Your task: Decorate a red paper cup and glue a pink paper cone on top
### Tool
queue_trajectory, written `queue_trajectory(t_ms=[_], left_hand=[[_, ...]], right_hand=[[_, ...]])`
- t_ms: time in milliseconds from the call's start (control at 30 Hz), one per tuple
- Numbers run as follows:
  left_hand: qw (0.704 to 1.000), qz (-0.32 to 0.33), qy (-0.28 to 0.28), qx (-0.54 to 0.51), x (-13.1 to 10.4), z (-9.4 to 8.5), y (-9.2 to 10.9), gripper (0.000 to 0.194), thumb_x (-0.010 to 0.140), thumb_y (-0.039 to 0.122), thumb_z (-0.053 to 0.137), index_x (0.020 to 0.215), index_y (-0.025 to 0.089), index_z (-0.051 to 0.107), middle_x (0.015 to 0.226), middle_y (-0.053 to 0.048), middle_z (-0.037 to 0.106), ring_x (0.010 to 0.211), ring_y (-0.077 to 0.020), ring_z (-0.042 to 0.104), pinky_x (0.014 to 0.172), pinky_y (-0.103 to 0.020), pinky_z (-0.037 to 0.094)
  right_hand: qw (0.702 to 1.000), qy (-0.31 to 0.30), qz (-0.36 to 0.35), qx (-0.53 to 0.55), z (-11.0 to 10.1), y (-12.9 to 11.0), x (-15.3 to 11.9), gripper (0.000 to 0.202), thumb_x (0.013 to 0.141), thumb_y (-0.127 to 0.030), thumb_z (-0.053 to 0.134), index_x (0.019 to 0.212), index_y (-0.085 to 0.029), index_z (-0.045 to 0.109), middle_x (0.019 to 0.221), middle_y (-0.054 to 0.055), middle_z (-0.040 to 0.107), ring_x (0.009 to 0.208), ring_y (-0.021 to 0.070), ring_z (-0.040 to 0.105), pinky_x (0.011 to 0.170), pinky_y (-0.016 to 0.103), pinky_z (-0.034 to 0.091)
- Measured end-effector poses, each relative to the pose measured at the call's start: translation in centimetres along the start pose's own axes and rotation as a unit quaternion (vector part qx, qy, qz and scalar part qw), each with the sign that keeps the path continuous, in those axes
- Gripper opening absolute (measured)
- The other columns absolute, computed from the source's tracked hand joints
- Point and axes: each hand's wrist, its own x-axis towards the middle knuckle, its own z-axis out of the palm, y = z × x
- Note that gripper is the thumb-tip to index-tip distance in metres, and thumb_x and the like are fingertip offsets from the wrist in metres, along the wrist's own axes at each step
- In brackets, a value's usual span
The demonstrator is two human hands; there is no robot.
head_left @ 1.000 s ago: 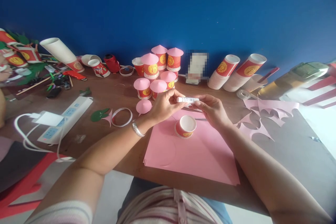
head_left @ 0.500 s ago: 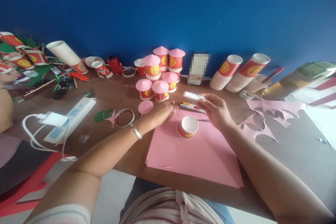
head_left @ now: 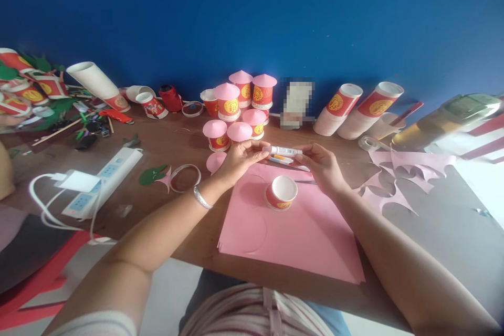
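A white glue stick point(head_left: 284, 151) with small print lies level between my two hands. The fingers of my left hand point(head_left: 249, 156) are closed on its left end. With thumb and fingers, my right hand point(head_left: 319, 163) pinches its right end. Just below stands a red and white paper cup point(head_left: 282, 193), its pale open side facing up, on a stack of pink paper sheets point(head_left: 307, 241). A circle outline shows on the top sheet. Behind the glue stick lie pens point(head_left: 282, 158), partly hidden by my hands. A pink paper disc point(head_left: 216, 161) sits by my left forearm.
Several red cups with pink cone roofs point(head_left: 227, 92) stand at the back. Leaning cup stacks point(head_left: 370, 110) and pink paper scraps point(head_left: 388, 194) are on the right. Left are a power strip point(head_left: 103, 184) with cables, a tape ring point(head_left: 185, 178) and another person's arm point(head_left: 6, 170).
My left hand has come right and up and taken hold of the glue stick's left end. The glue stick, in my right hand, has dropped slightly.
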Motion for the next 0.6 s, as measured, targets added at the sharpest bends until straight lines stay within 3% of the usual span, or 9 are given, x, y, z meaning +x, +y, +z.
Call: queue_trajectory(t_ms=[433, 600], left_hand=[[0.992, 0.051, -0.020, 0.112, -0.30, -0.65, -0.30, 0.052, 0.077, 0.053, 0.094, 0.107, 0.014, 0.080, 0.106, -0.011, 0.085, 0.090, -0.0220, 0.082, 0.090, -0.039, 0.069], [0.983, 0.083, -0.033, 0.159, -0.21, -0.78, -0.88, 0.047, 0.081, 0.053, 0.090, 0.107, 0.015, 0.080, 0.101, -0.010, 0.085, 0.086, -0.0204, 0.081, 0.087, -0.036, 0.069]], right_hand=[[0.982, -0.017, -0.093, -0.163, -0.12, 0.61, -0.33, 0.048, 0.088, -0.067, 0.079, 0.103, -0.021, 0.079, 0.087, 0.006, 0.077, 0.083, 0.0225, 0.075, 0.077, 0.038, 0.063], [0.962, -0.045, -0.116, -0.243, -0.65, 0.33, -0.01, 0.033, 0.095, -0.055, 0.073, 0.105, -0.024, 0.078, 0.091, 0.004, 0.078, 0.081, 0.0207, 0.074, 0.077, 0.035, 0.061]])
